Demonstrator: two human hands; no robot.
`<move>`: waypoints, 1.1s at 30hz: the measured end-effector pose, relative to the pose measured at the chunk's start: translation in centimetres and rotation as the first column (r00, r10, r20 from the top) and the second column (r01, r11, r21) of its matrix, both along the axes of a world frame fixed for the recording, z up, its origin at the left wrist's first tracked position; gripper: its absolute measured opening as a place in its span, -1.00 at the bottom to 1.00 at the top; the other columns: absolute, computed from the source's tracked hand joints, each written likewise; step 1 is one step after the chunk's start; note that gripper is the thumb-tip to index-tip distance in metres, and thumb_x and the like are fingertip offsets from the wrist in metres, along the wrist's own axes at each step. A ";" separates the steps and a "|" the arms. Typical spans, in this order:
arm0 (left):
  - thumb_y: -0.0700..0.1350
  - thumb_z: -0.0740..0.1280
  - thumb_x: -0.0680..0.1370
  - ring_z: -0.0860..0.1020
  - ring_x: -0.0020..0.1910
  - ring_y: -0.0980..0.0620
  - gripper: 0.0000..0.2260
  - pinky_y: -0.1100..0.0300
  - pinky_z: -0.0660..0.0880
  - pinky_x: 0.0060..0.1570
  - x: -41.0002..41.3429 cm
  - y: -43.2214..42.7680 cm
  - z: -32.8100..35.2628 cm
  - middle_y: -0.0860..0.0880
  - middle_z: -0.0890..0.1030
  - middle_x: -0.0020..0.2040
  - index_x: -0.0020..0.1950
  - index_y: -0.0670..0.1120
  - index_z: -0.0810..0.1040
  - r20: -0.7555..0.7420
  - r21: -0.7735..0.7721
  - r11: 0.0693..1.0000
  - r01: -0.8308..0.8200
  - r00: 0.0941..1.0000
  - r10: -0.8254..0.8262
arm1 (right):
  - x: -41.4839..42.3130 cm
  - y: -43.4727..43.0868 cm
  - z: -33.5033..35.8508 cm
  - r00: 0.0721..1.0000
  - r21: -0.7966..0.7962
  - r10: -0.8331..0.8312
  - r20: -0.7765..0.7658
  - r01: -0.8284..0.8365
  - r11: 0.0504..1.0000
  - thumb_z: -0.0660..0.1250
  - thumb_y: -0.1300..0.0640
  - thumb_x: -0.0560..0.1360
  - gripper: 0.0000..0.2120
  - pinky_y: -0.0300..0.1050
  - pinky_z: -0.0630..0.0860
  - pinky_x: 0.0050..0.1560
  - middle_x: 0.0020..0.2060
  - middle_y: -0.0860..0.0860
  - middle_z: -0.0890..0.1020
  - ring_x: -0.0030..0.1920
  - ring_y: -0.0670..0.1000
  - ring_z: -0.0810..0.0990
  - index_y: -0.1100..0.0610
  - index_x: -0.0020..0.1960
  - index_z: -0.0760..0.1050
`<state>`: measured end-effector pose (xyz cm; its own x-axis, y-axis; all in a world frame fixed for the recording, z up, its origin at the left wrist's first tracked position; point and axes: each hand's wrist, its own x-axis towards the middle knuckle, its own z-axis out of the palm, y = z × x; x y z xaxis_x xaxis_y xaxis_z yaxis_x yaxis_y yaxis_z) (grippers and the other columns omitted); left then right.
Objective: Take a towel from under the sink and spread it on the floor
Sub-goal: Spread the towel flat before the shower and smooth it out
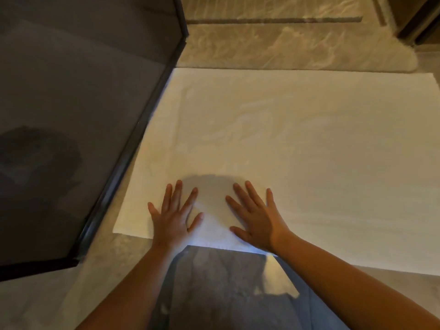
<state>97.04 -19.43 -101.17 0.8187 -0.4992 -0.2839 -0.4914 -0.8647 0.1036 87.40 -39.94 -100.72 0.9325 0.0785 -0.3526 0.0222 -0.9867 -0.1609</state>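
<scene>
A large white towel (297, 151) lies spread flat on the marble floor, its left edge along the dark frame of a glass panel. My left hand (173, 215) rests palm down on the towel near its front left corner, fingers apart. My right hand (257, 220) lies flat beside it on the towel's near edge, fingers spread too. Neither hand holds anything. Faint creases show in the middle of the towel.
A dark-framed tinted glass panel (71, 115) stands on the left, angled along the towel. Veined marble floor (273, 44) stretches beyond the towel's far edge. A dark wooden piece (419, 17) sits at the top right. My dark-clothed knees (226, 289) are at the bottom.
</scene>
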 end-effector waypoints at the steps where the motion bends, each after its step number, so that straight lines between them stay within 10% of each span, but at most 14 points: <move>1: 0.43 -0.39 0.34 -0.26 0.45 -0.02 -0.37 -0.34 -0.10 0.35 0.2 0.3 -0.2 0.05 -0.26 0.46 0.37 0.28 -0.31 0.002 0.006 1.000 -0.013 1.000 0.013 | -0.1 0.1 0.2 1.000 -0.004 0.003 0.012 -0.003 1.000 0.02 -0.24 0.50 -0.36 0.46 0.10 0.29 0.51 0.10 -0.01 0.48 0.26 -0.04 -0.01 0.48 -0.04; 6: 0.42 -0.34 0.35 -0.31 0.44 -0.01 -0.35 -0.30 -0.14 0.37 1.5 2.2 -0.2 0.01 -0.27 0.49 0.39 0.23 -0.35 0.027 0.034 0.995 -0.091 0.996 0.090 | -1.6 -2.1 0.5 0.989 -0.020 -0.142 0.040 0.142 0.990 -0.08 -0.29 0.47 -0.35 0.43 0.31 0.17 0.43 0.11 0.28 0.40 0.27 0.22 0.05 0.43 0.19; 13: 0.16 -0.07 0.54 0.04 0.49 -0.18 -0.46 -0.26 0.03 0.39 5.8 -1.0 0.7 -0.19 0.14 0.50 0.42 -0.10 0.20 0.104 -0.105 0.993 -0.049 0.993 0.060 | 1.1 -2.8 1.7 0.997 0.089 -0.038 0.070 0.032 0.996 -0.16 -0.27 0.51 -0.33 0.38 0.17 0.30 0.45 0.21 0.19 0.42 0.29 0.08 0.14 0.44 0.13; 26: 0.33 -0.17 0.45 -0.24 0.48 -0.08 -0.42 -0.33 -0.13 0.35 8.2 -3.0 -1.9 0.00 -0.24 0.51 0.36 0.26 -0.39 0.100 -0.060 0.992 -0.113 0.988 0.119 | 16.2 -0.8 -1.0 0.988 0.113 0.056 0.143 -0.072 0.991 0.01 -0.12 0.56 -0.44 0.26 -0.08 0.42 0.52 0.00 -0.05 0.50 0.09 -0.16 0.00 0.48 -0.08; 33: 0.33 -0.18 0.43 -0.19 0.48 -0.08 -0.41 -0.36 -0.07 0.34 8.2 -3.1 -2.1 0.02 -0.24 0.47 0.38 0.27 -0.35 0.113 -0.065 0.990 -0.123 0.985 0.130 | 18.1 -12.0 -1.7 0.873 0.108 -0.432 0.225 0.419 0.902 0.07 -0.09 0.55 -0.47 0.25 -0.05 0.41 0.52 0.00 0.01 0.50 0.11 -0.08 -0.01 0.47 0.02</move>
<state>105.29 -22.57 -103.30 0.9021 -0.4023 -0.1561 -0.3901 -0.9150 0.1033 105.52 -51.91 -102.41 0.9351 -0.3322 -0.1232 -0.3534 -0.8993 -0.2576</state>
